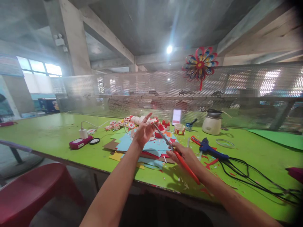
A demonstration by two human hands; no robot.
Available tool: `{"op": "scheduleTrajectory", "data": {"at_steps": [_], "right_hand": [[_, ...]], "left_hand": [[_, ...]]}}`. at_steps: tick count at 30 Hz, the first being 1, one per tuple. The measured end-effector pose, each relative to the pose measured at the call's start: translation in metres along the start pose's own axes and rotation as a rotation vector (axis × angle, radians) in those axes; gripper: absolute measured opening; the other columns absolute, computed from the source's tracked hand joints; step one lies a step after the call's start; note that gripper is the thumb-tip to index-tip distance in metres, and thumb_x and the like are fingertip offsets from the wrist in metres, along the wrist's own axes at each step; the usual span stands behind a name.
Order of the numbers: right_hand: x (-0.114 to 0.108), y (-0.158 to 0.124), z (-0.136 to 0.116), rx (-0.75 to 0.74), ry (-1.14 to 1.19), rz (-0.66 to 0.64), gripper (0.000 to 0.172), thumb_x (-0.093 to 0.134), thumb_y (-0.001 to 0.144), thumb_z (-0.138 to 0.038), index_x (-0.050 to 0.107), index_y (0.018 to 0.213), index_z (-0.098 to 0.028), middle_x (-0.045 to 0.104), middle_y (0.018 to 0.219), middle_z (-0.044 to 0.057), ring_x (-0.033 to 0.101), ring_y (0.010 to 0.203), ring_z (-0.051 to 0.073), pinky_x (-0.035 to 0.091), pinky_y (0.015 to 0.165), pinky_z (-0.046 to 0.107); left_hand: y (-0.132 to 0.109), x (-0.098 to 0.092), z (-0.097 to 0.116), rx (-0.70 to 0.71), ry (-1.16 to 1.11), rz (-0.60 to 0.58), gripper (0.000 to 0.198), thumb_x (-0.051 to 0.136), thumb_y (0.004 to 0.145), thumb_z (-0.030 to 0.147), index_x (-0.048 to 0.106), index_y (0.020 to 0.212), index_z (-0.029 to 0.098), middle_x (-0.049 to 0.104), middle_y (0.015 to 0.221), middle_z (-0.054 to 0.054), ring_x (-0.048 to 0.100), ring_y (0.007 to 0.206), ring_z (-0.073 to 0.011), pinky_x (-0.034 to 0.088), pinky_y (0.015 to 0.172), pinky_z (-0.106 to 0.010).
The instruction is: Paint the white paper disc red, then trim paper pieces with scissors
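Note:
Over the paper pile, my left hand (144, 131) is raised with its fingers pinched on a small white-and-red paper piece (152, 120). Its exact shape is hard to make out. My right hand (186, 156) is closed round scissors with orange handles (187, 167). Their long metal blades (164, 137) point up and left, the tips reaching the paper piece. Beneath both hands lie stacked light blue paper sheets (123, 144), with brown and yellow ones at the edges. Red-and-white paper rings (179, 129) stand just behind.
A blue glue gun (213, 151) with a black cord lies at right, among red scraps. Behind it stands a cream jar (211, 123). At left are a magenta power strip (80, 142) and black ring (94, 141). A mesh partition (142, 85) borders the green table (54, 129); a red stool (40, 189) stands left.

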State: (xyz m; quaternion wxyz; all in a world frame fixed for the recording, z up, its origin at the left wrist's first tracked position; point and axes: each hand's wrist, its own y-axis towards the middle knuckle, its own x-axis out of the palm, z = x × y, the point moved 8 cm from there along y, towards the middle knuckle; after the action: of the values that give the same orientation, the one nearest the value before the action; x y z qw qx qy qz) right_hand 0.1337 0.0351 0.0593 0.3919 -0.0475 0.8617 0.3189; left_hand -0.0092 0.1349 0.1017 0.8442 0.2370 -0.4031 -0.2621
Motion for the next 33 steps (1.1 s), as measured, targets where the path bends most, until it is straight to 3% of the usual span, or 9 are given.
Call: {"op": "scheduleTrajectory", "data": {"at_steps": [15, 26, 33], "right_hand": [[0.0, 0.002, 0.011, 0.043, -0.018, 0.019, 0.042, 0.046, 0.088, -0.056, 0.059, 0.102, -0.019, 0.059, 0.062, 0.0, 0.051, 0.055, 0.017, 0.034, 0.055, 0.029], [-0.001, 0.001, 0.009, -0.02, -0.111, 0.046, 0.035, 0.048, 0.089, -0.053, 0.058, 0.094, -0.02, 0.059, 0.062, 0.0, 0.053, 0.056, 0.017, 0.034, 0.053, 0.027], [-0.006, 0.002, 0.008, -0.072, -0.207, 0.084, 0.035, 0.051, 0.088, -0.052, 0.06, 0.097, -0.02, 0.062, 0.067, 0.002, 0.055, 0.058, 0.018, 0.039, 0.056, 0.029]], "left_hand": [[0.0, -0.002, -0.001, -0.009, 0.014, 0.038, 0.056, 0.064, 0.068, 0.014, 0.054, 0.123, 0.019, 0.07, 0.095, -0.007, 0.066, 0.093, -0.0172, 0.044, 0.094, -0.033], [-0.001, -0.002, -0.001, -0.015, 0.01, 0.028, 0.055, 0.067, 0.067, 0.014, 0.055, 0.121, 0.018, 0.069, 0.097, -0.007, 0.066, 0.094, -0.0173, 0.043, 0.095, -0.034], [-0.002, 0.005, 0.013, 0.057, 0.058, -0.021, 0.059, 0.07, 0.063, 0.012, 0.056, 0.119, 0.022, 0.067, 0.103, -0.006, 0.065, 0.094, -0.0181, 0.045, 0.093, -0.036]]}}
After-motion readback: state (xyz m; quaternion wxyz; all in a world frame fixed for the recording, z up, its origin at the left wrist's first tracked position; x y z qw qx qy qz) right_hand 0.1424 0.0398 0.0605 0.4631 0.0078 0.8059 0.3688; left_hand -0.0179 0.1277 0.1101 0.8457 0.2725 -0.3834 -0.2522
